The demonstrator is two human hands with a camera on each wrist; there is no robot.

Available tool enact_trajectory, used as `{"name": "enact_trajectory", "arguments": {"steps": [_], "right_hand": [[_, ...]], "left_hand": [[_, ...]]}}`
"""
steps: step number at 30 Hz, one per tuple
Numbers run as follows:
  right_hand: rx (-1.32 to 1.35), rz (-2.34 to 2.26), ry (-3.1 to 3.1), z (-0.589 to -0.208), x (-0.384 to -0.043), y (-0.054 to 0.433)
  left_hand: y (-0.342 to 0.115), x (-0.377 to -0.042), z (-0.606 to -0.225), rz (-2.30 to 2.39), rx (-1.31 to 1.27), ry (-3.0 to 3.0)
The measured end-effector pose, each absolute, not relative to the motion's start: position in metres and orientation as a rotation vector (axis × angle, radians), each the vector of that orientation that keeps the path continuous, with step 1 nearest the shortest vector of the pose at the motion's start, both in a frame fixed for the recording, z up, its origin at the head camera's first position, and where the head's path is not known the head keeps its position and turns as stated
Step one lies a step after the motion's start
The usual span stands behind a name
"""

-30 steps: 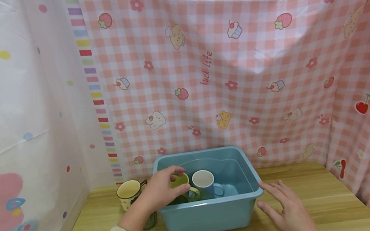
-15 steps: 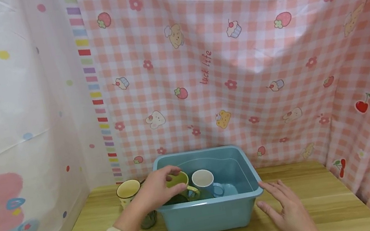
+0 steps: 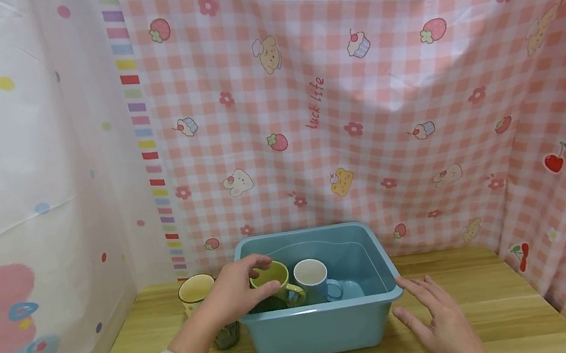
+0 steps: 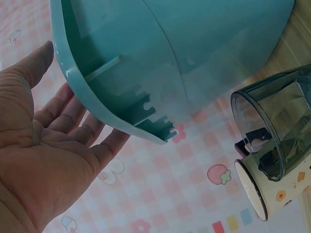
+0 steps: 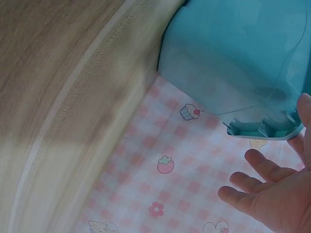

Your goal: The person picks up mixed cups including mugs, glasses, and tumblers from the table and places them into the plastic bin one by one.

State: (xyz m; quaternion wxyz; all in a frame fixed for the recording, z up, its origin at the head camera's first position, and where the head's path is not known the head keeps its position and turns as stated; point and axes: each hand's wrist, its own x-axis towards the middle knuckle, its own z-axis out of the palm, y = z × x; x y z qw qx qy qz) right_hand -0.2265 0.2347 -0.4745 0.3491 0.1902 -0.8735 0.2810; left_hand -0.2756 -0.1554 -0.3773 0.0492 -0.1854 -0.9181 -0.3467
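Observation:
A light blue plastic bin (image 3: 321,330) stands on the table. Inside it are a green mug (image 3: 276,275) and, to its right, a mug with a white interior and blue handle (image 3: 310,272). A dark rounded shape shows at the near left inside. My left hand (image 3: 236,291) is spread over the bin's left rim, thumb and fingers apart; in the left wrist view, its fingers reach past the rim and nothing is gripped. At the front right corner, my right hand (image 3: 446,319) touches the rim with extended fingertips, thumb apart.
Left of the bin stand a cream mug (image 3: 197,289) with a dark rim and, nearer, a dark clear glass (image 3: 227,337), partly behind my left forearm. A pink checked curtain (image 3: 403,180) hangs directly behind the wooden table (image 3: 485,292).
My left hand has drifted slightly left, away from the green mug, uncovering more of it. The right hand and the bin look unmoved.

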Motion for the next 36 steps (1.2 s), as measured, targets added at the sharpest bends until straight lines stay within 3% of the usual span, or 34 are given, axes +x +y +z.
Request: {"name": "enact_trajectory", "arguments": {"steps": [36], "right_hand": [[0.465, 0.745, -2.287, -0.474, -0.224, 0.233]], "left_hand": [[-0.19, -0.268, -0.386, -1.088, -0.424, -2.709]]}}
